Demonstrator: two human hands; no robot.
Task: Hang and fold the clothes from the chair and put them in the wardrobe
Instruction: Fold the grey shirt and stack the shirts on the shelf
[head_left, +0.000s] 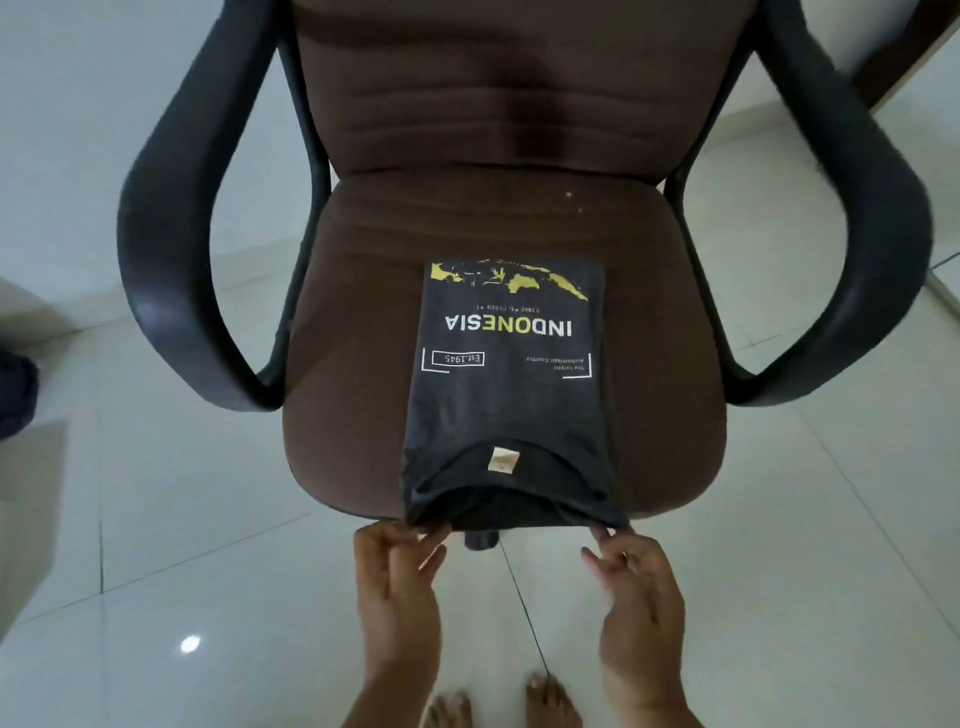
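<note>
Item: one dark T-shirt (506, 374), printed INDONESIA with a yellow map, folded into a narrow rectangle. Location: front half of the brown chair (363, 291) seat, collar end at six o'clock overhanging the seat edge toward me, print end at twelve. My left hand (397, 577) pinches the collar-end corner at seven o'clock between thumb and fingertips; my right hand (636, 582) is at the five o'clock corner, fingertips on the cloth, other fingers spread, firmness of grip not clear. Step in hand, by my reckoning: folding, lengthwise folds done. Next move likely needs both corners raised together and carried toward twelve to halve the rectangle, edges kept square. Wardrobe: not in view.
</note>
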